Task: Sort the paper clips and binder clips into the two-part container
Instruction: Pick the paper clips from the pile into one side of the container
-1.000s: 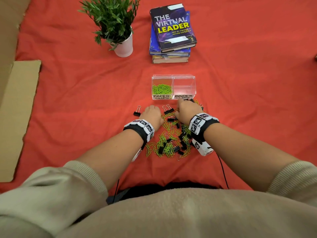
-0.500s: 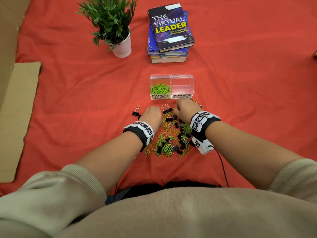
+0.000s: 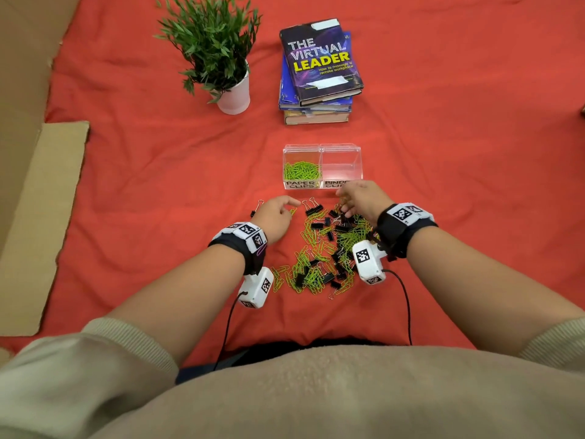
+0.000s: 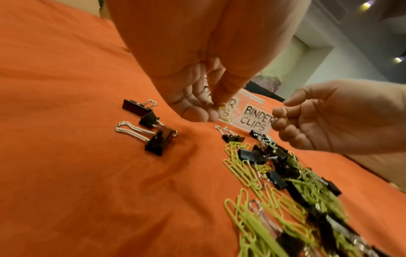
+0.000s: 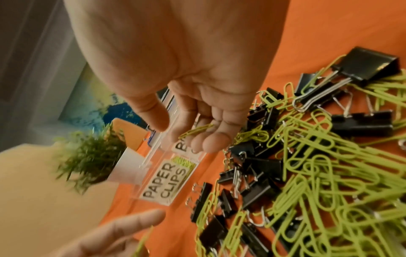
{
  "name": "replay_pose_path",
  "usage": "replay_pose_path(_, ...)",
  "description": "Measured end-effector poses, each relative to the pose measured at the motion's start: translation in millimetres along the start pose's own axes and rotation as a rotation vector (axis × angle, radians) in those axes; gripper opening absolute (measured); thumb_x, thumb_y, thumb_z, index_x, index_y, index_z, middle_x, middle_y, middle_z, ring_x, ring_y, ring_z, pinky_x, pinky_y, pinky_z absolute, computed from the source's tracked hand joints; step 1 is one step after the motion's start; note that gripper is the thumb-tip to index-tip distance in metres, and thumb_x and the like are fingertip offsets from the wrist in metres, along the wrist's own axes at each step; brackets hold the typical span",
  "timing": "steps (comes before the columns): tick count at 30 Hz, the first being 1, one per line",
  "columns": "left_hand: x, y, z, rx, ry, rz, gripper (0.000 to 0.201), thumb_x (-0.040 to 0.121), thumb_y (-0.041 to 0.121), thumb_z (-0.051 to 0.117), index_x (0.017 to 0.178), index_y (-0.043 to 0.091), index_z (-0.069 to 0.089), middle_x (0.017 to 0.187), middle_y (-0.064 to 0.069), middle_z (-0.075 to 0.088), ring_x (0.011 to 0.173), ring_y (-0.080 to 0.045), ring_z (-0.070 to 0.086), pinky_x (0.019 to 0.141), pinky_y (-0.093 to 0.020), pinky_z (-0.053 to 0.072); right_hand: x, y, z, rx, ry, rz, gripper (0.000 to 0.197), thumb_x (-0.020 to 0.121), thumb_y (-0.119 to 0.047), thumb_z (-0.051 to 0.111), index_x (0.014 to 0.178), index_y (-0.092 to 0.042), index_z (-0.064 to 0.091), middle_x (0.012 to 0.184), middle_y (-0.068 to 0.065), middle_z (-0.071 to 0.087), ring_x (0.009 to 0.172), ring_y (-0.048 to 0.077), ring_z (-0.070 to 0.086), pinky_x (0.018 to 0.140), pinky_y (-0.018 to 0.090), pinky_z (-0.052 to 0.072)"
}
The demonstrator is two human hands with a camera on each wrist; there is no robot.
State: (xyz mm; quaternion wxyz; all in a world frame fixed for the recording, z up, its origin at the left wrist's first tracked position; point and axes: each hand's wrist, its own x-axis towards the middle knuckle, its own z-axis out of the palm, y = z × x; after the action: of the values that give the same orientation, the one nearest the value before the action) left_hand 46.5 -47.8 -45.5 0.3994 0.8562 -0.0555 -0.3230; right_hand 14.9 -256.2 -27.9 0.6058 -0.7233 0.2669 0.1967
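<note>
A clear two-part container (image 3: 322, 147) stands on the orange cloth, labelled PAPER CLIPS and BINDER CLIPS. Its left half holds green paper clips (image 3: 300, 171); its right half looks empty. In front lies a mixed pile (image 3: 326, 251) of green paper clips and black binder clips. My left hand (image 3: 292, 205) hovers at the pile's far left and pinches a green paper clip (image 4: 220, 105). My right hand (image 3: 343, 201) is raised just before the BINDER CLIPS label, with a green paper clip (image 5: 197, 130) held in its curled fingers.
Three black binder clips (image 4: 153, 137) lie apart, left of my left hand. A potted plant (image 3: 234, 96) and a stack of books (image 3: 319, 74) stand behind the container. Cardboard (image 3: 41, 217) lies along the cloth's left edge.
Both hands have risen off the pile, each with a paper clip in its fingers. The right hand has moved forward to the container's front.
</note>
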Motion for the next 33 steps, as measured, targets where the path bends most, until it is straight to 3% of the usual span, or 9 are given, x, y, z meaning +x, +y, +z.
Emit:
replay_pose_path(4,0.7,5.2,-1.6,-0.134,-0.020,-0.116,0.037,0.092,0.000,0.027,0.079,0.019,0.056,0.069,0.000,0.052,0.056,-0.011,0.046,0.047,-0.021,0.038,0.3,-2.1,19.8,-0.522,0.003,-0.172,0.017,0.094,-0.023,0.050,0.093,-0.011,0.062,0.078,-0.001,0.057,0.057,0.007,0.047,0.051,0.016,0.040)
replay_pose_path(8,3.4,8.8,1.4,-0.189,-0.041,-0.171,0.031,0.092,0.007,0.030,0.072,0.015,0.052,0.066,-0.001,0.049,0.053,-0.014,0.044,0.046,-0.023,0.037,1.2,-4.6,38.4,-0.811,-0.085,-0.246,0.023,0.095,-0.012,0.044,0.105,-0.008,0.065,0.084,-0.003,0.060,0.058,0.004,0.046,0.047,0.015,0.034)
replay_pose_path(10,1.3,7.8,4.5,0.004,-0.052,-0.071,0.021,0.092,0.016,0.038,0.076,0.017,0.052,0.066,0.002,0.049,0.057,-0.015,0.045,0.051,-0.026,0.036,3.5,-6.5,39.0,-0.819,-0.037,-0.234,0.027,0.093,-0.007,0.042,0.108,-0.008,0.064,0.099,0.006,0.064,0.067,0.013,0.050,0.051,0.020,0.035)
replay_pose_path(13,-5.1,6.0,10.2,0.364,-0.081,0.146,0.006,0.088,0.016,0.050,0.090,0.017,0.056,0.082,0.003,0.059,0.073,-0.017,0.054,0.063,-0.027,0.042,2.5,-4.6,33.3,-0.800,0.001,-0.260,0.025,0.091,-0.006,0.042,0.103,-0.009,0.063,0.095,0.006,0.064,0.066,0.016,0.052,0.052,0.021,0.038)
replay_pose_path(16,-4.9,2.7,16.6,0.612,-0.148,0.301,0.021,0.086,0.013,0.054,0.106,0.019,0.058,0.105,-0.002,0.061,0.092,-0.021,0.057,0.078,-0.033,0.048,-3.4,4.5,30.8,-0.885,-0.058,-0.282,0.016,0.086,-0.011,0.054,0.097,-0.016,0.065,0.089,-0.001,0.062,0.070,0.016,0.058,0.062,0.026,0.049)
replay_pose_path(20,-2.0,0.2,22.0,0.716,-0.179,0.345,0.023,0.090,0.016,0.055,0.113,0.018,0.058,0.120,-0.006,0.056,0.107,-0.026,0.057,0.087,-0.037,0.048,-10.0,20.4,29.9,-0.962,-0.086,-0.255,0.011,0.080,-0.018,0.062,0.090,-0.023,0.060,0.087,-0.002,0.061,0.074,0.016,0.060,0.065,0.029,0.050)
replay_pose_path(25,0.4,-3.9,18.9,0.748,-0.127,0.349,0.020,0.092,0.022,0.056,0.111,0.018,0.058,0.116,-0.005,0.056,0.107,-0.026,0.056,0.088,-0.039,0.048,-16.9,34.6,30.6,-1.058,-0.068,-0.303,0.012,0.086,-0.024,0.060,0.096,-0.017,0.061,0.091,-0.003,0.055,0.082,0.017,0.056,0.076,0.034,0.052)
replay_pose_path(30,-0.6,-7.2,16.8,0.879,-0.145,0.417,0.016,0.096,0.024,0.050,0.108,0.015,0.054,0.108,-0.008,0.055,0.102,-0.028,0.055,0.074,-0.037,0.045,-21.7,34.4,28.7,-0.959,-0.050,-0.309,0.009,0.087,-0.013,0.052,0.086,-0.010,0.060,0.084,0.002,0.060,0.075,0.019,0.057,0.066,0.032,0.052)
replay_pose_path(33,-1.9,-10.3,15.2,0.885,-0.150,0.406,0.020,0.096,0.023,0.047,0.112,0.012,0.052,0.110,-0.010,0.055,0.104,-0.028,0.055,0.081,-0.039,0.047,-22.9,27.9,20.5,-0.743,0.009,-0.188,0.008,0.090,-0.013,0.052,0.086,-0.011,0.058,0.076,-0.003,0.055,0.064,0.013,0.053,0.051,0.018,0.041)
